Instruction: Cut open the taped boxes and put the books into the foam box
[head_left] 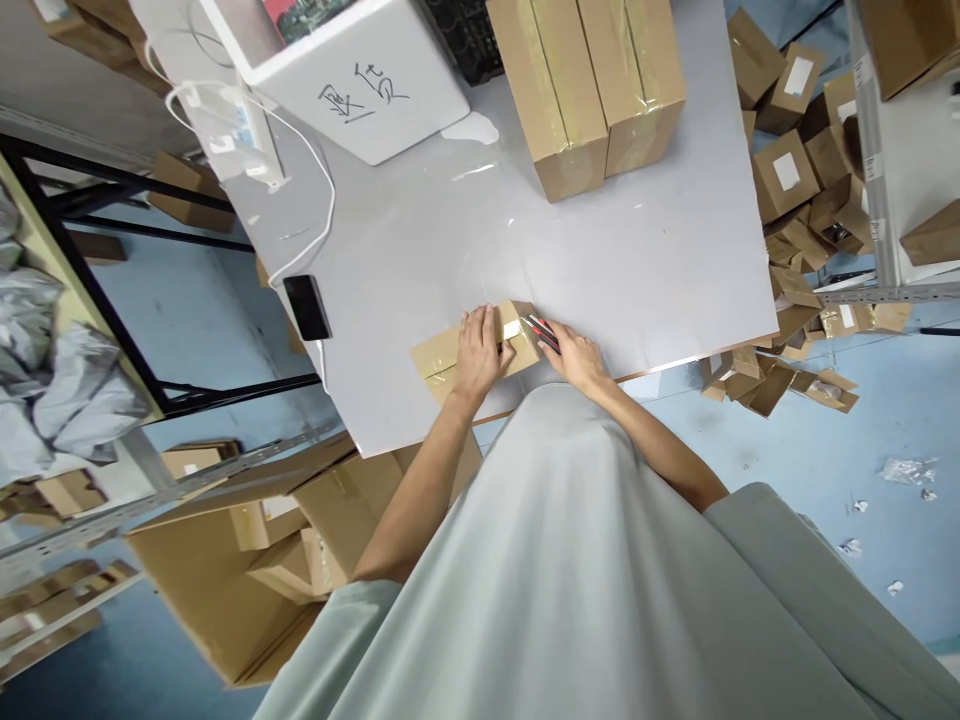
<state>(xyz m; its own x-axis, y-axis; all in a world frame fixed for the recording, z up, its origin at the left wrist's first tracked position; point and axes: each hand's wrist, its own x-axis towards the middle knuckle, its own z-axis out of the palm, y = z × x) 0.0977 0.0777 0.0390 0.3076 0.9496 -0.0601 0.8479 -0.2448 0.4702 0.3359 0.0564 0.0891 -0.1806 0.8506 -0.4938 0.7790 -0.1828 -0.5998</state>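
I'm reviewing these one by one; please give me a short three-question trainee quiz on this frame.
1. True or false: the left hand is on the small cardboard box.
2. What holds the red-and-black tool? A) the left hand B) the right hand C) neither
3. How many large taped boxes sit side by side on the table?

Key: 1 true; 2 B; 3 two.

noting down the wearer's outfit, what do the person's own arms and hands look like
The left hand and right hand are bare, with no gloves, rings or watch visible. The forearms are uncovered below loose, plain, pale grey-green sleeves, which match the top.
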